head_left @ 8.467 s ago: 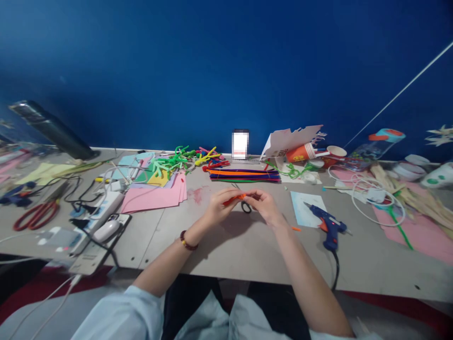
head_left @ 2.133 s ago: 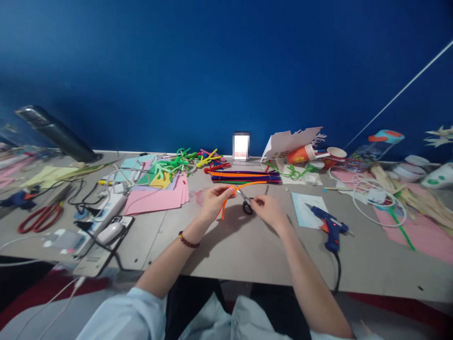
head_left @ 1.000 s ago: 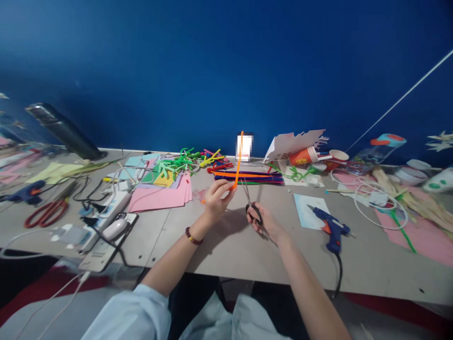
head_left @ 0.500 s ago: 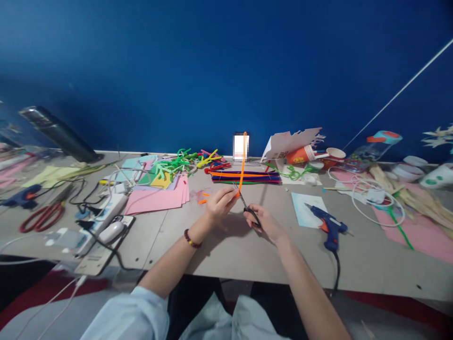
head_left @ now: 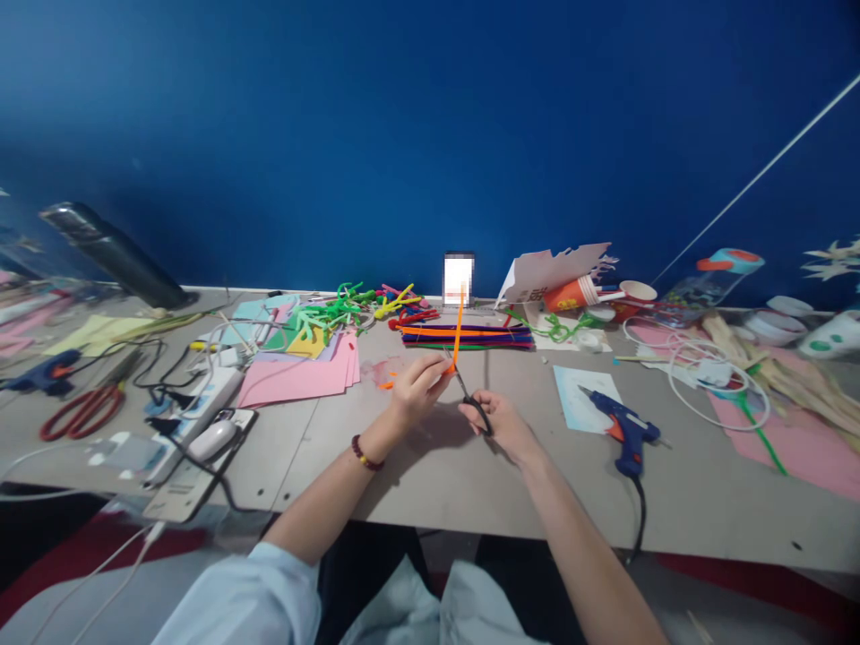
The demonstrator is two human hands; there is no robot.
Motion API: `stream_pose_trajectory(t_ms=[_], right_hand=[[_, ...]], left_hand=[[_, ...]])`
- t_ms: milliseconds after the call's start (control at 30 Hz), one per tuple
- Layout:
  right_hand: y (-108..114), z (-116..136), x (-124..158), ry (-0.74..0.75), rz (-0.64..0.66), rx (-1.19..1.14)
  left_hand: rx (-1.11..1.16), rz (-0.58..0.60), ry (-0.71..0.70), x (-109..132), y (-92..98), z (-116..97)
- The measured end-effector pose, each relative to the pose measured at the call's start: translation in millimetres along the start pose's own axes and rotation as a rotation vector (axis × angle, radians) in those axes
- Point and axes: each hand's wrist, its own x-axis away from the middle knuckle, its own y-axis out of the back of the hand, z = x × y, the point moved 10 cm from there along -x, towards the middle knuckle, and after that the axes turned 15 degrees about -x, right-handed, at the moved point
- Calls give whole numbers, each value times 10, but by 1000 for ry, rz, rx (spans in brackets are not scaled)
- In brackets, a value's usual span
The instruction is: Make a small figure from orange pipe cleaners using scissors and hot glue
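Observation:
My left hand [head_left: 422,390] pinches an orange pipe cleaner [head_left: 459,327] near its lower end; the rest points up and away. A pair of black-handled scissors [head_left: 472,401] is in my right hand [head_left: 494,425], fingers through and around the handles. The blades reach to the pipe cleaner just beside my left fingertips. Whether they are fully closed cannot be made out. Short orange pieces [head_left: 388,386] lie on the table, partly hidden by my left hand. Behind my hands is a bundle of coloured pipe cleaners [head_left: 497,337].
A lit phone [head_left: 458,276] stands at the wall. Green pipe cleaners [head_left: 329,313] and pink paper [head_left: 296,381] lie left of centre. A blue glue gun [head_left: 628,434] rests at right. Further left are a power strip [head_left: 194,412], red-handled scissors [head_left: 84,412] and a dark bottle [head_left: 114,255].
The orange pipe cleaner's upper end stands lower than before. My right hand and the scissors have shifted slightly. My left hand keeps nearly the same place.

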Motion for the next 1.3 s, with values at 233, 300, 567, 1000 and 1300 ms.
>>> stream_pose_trajectory(t_ms=[233,300,567,1000,1300], right_hand=[[15,-66,-31,26,-10,30],[-8,-56,-27,24,0,26],[-187,-56,39,-111,167,-122],[-282,-63,69,-78,273,-231],[-301,-51,65,-47,249,-240]], left_hand=[[20,-59,10,2,76,-17],[20,-58,19,4,74,-5],[56,-120,-28,10,109,-88],[22,-148,45,9,172,-125],[23,-124,74,12,159,-130]])
